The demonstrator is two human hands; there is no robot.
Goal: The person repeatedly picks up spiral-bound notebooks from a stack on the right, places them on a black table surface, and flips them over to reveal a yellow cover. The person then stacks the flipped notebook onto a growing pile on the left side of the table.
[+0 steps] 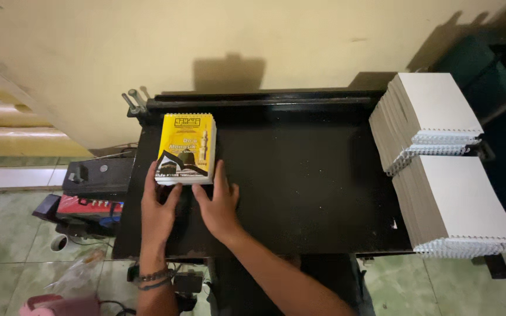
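- The yellow booklet (185, 148) lies flat at the back left of the black machine bed (300, 187), its far edge up against the black rail (265, 100) along the back
- The left hand (158, 206) lies open and flat on the bed, fingertips touching the booklet's near left corner
- The right hand (218, 205) is likewise spread flat, its fingers at the near right corner; neither hand pinches anything
- The step in hand looks like squaring the booklet and pushing it home against the rail
- The next move would seem to call for even pressure from both hands, so the far edge seats straight and not skewed
- Two stacks of white wire-bound booklets (440, 158) rest at the bed's right edge, well apart from the hands
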